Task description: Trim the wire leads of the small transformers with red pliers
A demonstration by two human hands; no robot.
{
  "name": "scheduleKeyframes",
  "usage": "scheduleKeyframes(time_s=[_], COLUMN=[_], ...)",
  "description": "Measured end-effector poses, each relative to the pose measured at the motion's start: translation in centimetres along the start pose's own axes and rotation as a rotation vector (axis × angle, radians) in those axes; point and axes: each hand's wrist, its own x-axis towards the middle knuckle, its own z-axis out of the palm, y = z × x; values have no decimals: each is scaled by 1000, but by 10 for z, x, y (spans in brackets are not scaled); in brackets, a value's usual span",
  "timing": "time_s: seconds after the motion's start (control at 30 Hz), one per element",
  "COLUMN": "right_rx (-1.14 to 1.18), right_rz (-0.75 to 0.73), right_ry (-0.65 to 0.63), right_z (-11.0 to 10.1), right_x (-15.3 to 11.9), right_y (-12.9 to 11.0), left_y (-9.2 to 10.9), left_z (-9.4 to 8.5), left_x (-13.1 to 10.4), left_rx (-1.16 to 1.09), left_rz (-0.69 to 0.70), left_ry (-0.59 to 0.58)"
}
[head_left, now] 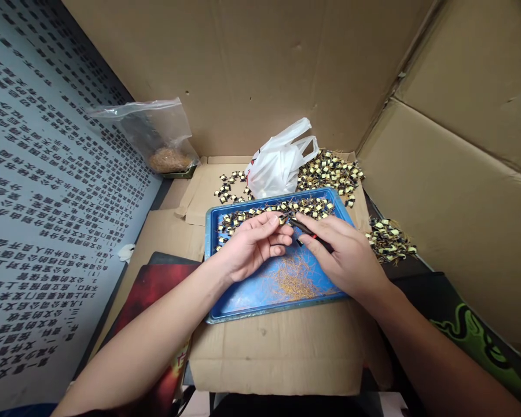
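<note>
Over the blue tray, my left hand pinches a small wire-wound coil with a yellow wrap and thin leads, between thumb and fingertips. My right hand is closed around dark-handled cutters with a bit of red on them. The tips of the cutters are close to the coil; whether they touch its leads I cannot tell. Along the far side of the tray lie many similar coils. Nearer me in the tray is a heap of short copper-coloured wire clippings.
Behind the tray stands a white plastic bag, with a pile of coils to its right. Another coil pile lies right of the tray. A clear zip bag of copper-coloured bits sits back left. Cardboard walls enclose the back and right.
</note>
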Motion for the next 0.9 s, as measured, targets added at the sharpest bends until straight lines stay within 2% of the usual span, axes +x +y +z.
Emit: scheduleKeyframes(time_s=[0.17,0.4,0.7,0.9], right_rx=[-7,-60,-162,-162], right_rz=[-42,-57,-106,-105], right_ry=[41,96,100,91], right_z=[2,1,-2,-3], right_x=[-1,-2,-3,-2], right_y=[-6,-10,-7,-9], left_y=[-2,-2,-3,-3], left_z=[1,5,7,7], left_x=[-1,-2,-3,-3], left_rx=[6,44,99,104], left_rz=[-7,34,120,120], left_ry=[-41,-22,-12,-7])
